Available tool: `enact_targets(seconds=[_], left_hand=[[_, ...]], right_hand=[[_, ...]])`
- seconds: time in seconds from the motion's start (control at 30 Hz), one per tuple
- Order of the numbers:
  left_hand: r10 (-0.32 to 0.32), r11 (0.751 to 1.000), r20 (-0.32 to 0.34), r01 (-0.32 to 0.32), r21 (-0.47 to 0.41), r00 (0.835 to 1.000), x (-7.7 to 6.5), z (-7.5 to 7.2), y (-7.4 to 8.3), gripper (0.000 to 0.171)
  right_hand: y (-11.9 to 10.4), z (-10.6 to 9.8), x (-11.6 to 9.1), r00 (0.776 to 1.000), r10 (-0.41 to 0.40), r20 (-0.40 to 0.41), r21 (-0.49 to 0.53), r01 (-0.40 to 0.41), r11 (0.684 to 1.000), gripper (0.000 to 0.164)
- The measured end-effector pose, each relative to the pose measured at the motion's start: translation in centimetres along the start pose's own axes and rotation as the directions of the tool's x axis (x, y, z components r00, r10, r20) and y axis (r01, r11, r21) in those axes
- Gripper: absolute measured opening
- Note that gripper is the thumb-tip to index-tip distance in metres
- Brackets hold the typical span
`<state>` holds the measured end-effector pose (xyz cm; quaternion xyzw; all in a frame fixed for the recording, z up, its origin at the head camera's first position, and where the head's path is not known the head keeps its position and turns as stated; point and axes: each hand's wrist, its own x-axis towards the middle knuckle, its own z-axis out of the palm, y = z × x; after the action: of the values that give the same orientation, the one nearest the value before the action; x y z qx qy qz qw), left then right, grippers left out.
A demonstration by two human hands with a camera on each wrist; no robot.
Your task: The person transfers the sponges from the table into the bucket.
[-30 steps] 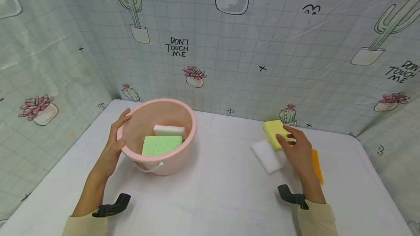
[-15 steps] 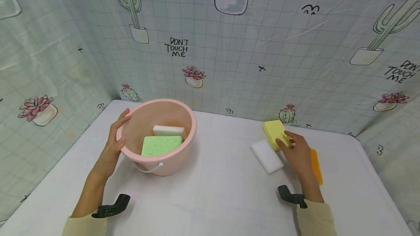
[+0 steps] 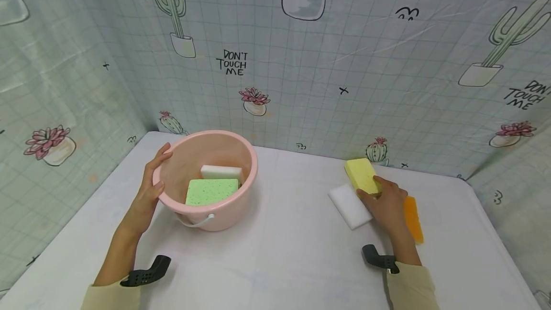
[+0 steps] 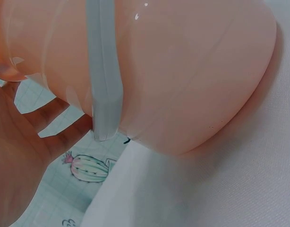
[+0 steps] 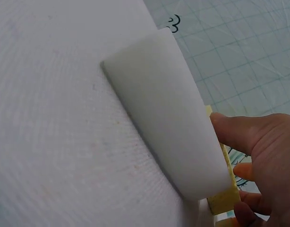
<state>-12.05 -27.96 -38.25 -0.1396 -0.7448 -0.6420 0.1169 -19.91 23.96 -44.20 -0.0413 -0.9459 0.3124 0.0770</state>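
On the left of the head view stands a pink bucket [image 3: 247, 195] with a pale handle [image 4: 105, 71]. My left hand [image 3: 144, 202] holds its left rim, the thumb over the edge and the fingers spread along the outer wall. A green speckled sponge [image 3: 212, 191] and a white sponge [image 3: 221, 172] lie inside it. My right hand [image 3: 389, 204] pinches the near end of a yellow sponge [image 3: 361, 175] between thumb and fingers. Beside that hand, a white block sponge [image 3: 349, 205] lies flat; in the right wrist view this white block [image 5: 166, 113] partly covers the yellow sponge.
An orange sponge [image 3: 413, 221] lies to the right of my right hand, partly hidden by it. Everything rests on a white table [image 3: 292, 252]. A curtain [image 3: 301, 109] printed with cacti hangs right behind the table's back edge and along the sides.
My right hand has drawn slightly nearer and closed its fingers on the yellow sponge's near end. The sponge lies as before. My left hand and the bucket have not moved.
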Motion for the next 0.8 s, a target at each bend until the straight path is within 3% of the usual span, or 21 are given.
enact_targets(seconds=[0.43, 0.8], left_hand=[[-0.001, 1.000, 0.002, 0.001, 0.019, 1.000, 0.04, 0.05, -0.06, 0.058], [0.006, 1.000, 0.018, -0.006, 0.017, 1.000, -0.05, -0.10, -0.06, 0.058]], right_hand=[[0.18, 0.17, -0.03, 1.000, 0.005, -0.007, -0.021, -0.005, 1.000, 0.069], [-0.67, 0.09, -0.08, 0.997, 0.029, -0.070, 0.013, -0.028, 1.000, 0.062]])
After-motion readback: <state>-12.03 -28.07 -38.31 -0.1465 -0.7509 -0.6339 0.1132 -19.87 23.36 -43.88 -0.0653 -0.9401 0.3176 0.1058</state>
